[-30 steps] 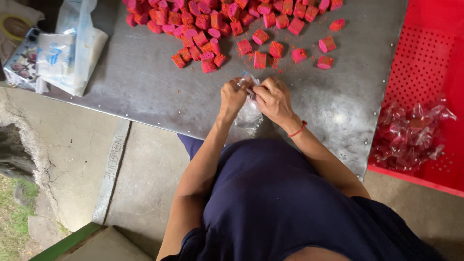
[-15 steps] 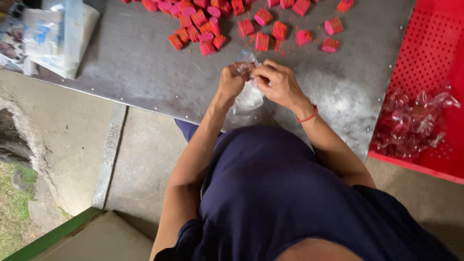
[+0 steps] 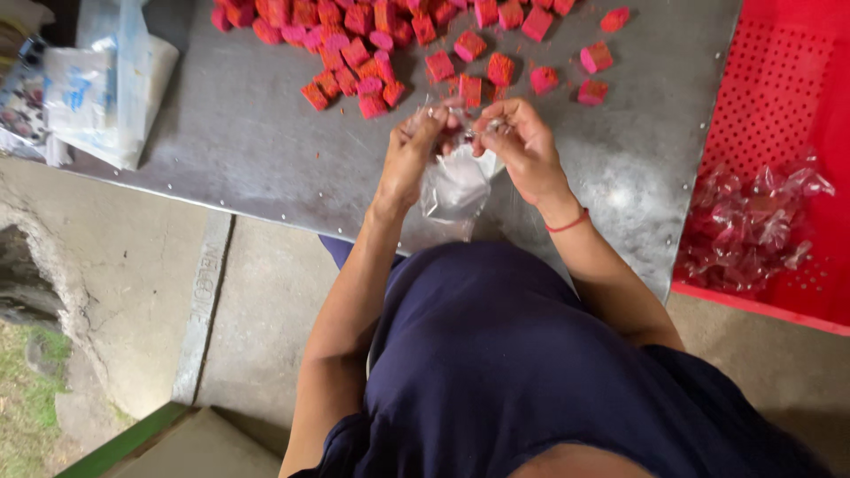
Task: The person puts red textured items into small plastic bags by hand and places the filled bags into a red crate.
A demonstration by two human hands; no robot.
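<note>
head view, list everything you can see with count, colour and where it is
metal table: one, grey, across the upper middle
cubes: many, red and pink, scattered on the table's far part
small clear bag: one, transparent, held between both hands above the table's near edge
crate: one, red, perforated, right of the table
wrapped pieces: a pile, clear film over red, inside the crate
plastic bags: a stack, clear and white, on the table's left corner
concrete floor: grey, below the table
wristband: one, red, on the right wrist
left hand: pinching the bag's top
right hand: pinching the bag's top
</note>
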